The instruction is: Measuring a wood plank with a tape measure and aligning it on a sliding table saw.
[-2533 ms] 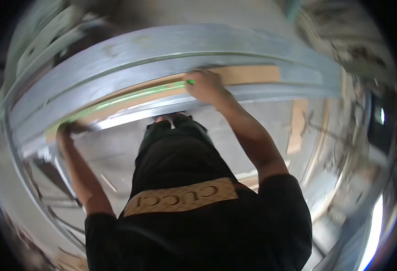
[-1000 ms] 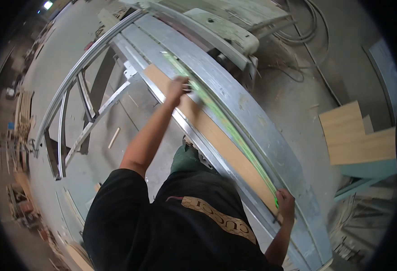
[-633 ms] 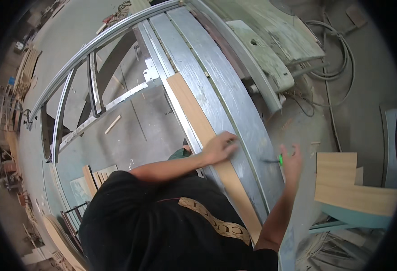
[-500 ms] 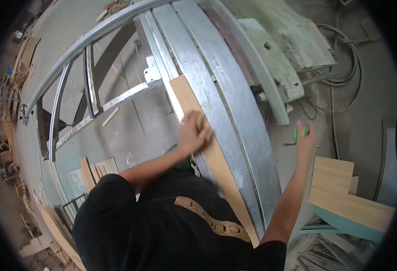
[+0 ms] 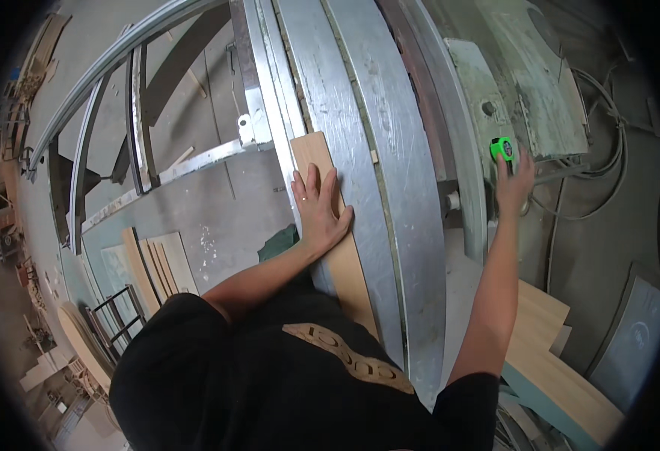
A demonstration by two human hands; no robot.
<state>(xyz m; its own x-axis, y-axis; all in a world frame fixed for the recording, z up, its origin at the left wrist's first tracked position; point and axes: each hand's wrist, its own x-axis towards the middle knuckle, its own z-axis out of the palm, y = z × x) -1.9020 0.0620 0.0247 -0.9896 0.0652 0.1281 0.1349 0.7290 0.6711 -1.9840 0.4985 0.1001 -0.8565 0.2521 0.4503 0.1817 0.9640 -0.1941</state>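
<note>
My left hand [image 5: 319,212] lies spread on a long, light wooden board [image 5: 350,278], its fingers apart and pressing on the top face near the far end. The board rests lengthwise along the left side of a slotted grey metal machine table [image 5: 412,248]. Out to the right, my right hand [image 5: 515,184] reaches over the machine's side with a bright green tape measure [image 5: 502,148] at its fingertips. The thumb overlaps the case's lower edge; the far fingers are partly blurred. The board's near end is hidden by my shirt.
A metal frame with crossbars [image 5: 138,124] extends from the table's left. Wood strips [image 5: 153,263] lean at lower left. Wooden panels [image 5: 548,364] are stacked at lower right, and a coiled cable [image 5: 608,135] lies on the floor beyond the machine's pale green housing [image 5: 551,98].
My right hand has moved forward to the machine's side with the tape measure, which now shows more fully. My left hand has flattened and spread on the board. The whole view has shifted.
</note>
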